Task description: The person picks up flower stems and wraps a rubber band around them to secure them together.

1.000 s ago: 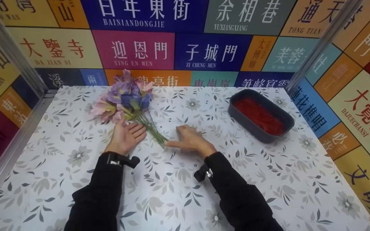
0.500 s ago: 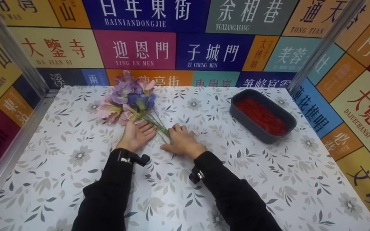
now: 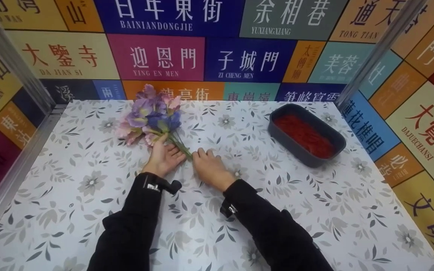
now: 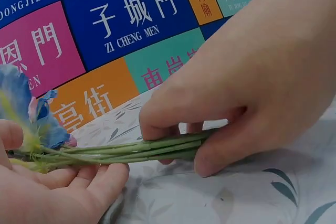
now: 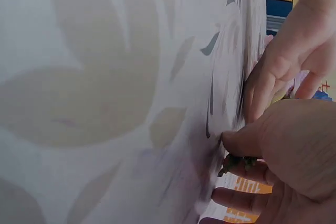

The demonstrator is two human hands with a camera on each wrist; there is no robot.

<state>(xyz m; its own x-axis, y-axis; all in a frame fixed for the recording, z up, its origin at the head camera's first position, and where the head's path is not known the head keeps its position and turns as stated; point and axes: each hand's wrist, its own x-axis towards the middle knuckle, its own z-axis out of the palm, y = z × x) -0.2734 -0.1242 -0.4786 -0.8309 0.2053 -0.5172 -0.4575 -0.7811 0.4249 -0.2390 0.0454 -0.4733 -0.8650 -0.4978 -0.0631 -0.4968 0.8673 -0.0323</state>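
A bouquet of purple, pink and blue flowers (image 3: pixel 151 111) lies toward the back left of the table in the head view. Its green stems (image 4: pixel 131 151) run toward the right hand. The left hand (image 3: pixel 164 156) is palm up at the upper stems, just below the blooms; in the left wrist view its thumb is above the stems and its curled fingers are beneath. From above, the right hand (image 3: pixel 211 167) grips the lower stems between thumb and fingers. Dark green stem ends (image 5: pixel 239 162) poke out by its thumb in the right wrist view.
A dark grey oblong container (image 3: pixel 296 146) with red shredded filling (image 3: pixel 303 135) stands at the back right. The table (image 3: pixel 202 226) has a leaf-patterned white cover. Panels with printed characters (image 3: pixel 156 56) and metal posts (image 3: pixel 379 49) border it behind and at the sides.
The right hand has moved left, from beside the stem ends to gripping the lower stems. The left hand has shifted right along the upper stems, and the blooms have shifted slightly right.
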